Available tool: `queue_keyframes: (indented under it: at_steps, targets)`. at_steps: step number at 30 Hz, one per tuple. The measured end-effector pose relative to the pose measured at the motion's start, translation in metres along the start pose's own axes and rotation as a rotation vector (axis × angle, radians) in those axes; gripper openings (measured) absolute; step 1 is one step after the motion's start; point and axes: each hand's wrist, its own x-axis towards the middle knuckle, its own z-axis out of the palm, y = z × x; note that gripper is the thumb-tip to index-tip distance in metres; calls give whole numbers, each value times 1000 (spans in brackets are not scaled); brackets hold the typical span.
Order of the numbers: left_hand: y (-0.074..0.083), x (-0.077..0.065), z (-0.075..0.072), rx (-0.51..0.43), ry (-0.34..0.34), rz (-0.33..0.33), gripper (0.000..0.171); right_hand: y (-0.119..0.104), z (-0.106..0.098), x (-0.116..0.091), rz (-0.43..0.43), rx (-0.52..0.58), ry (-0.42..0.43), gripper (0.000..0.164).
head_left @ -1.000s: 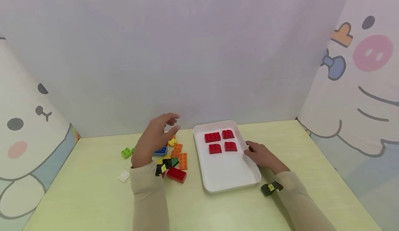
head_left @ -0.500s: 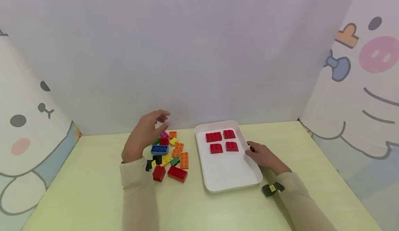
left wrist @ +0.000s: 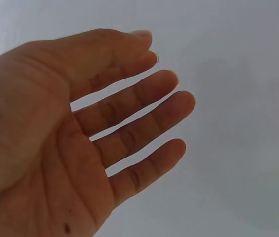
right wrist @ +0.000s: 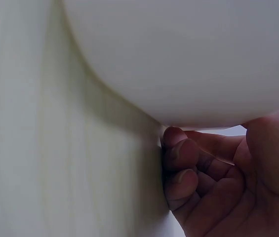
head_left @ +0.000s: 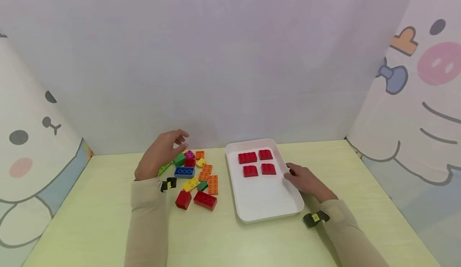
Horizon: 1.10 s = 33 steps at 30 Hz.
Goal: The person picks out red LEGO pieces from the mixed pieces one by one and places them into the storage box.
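Above the left side of a loose pile of toy bricks, my left hand hovers with relaxed fingers and nothing in it. The left wrist view shows its palm and spread fingers bare. My right hand holds the right rim of a white tray, its fingertips curled at the tray's outer wall. Two rows of red bricks lie towards the far end inside the tray. Nearest the left hand are a green brick, a blue brick and a magenta brick.
Between the left forearm and the tray lie orange bricks, a yellow brick, a red block and a long red brick. A pale wall rises behind the table.
My left hand has moved to the left, away from the tray, uncovering more of the pile. The right hand and the red bricks in the tray stay as they were.
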Motion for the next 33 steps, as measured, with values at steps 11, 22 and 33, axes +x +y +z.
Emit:
queue_keyframes:
  at_steps: [11,22,33]
  targets:
    - [-18,22,36,41,-219,-121,36,-2,0,0,-31,10,9,51]
    - [-26,25,50,84,-275,-195,30,-1,-1,0,-47,11,13,50]
    - [-16,25,51,140,-321,-232,35,1,-1,0,-38,6,13,51]
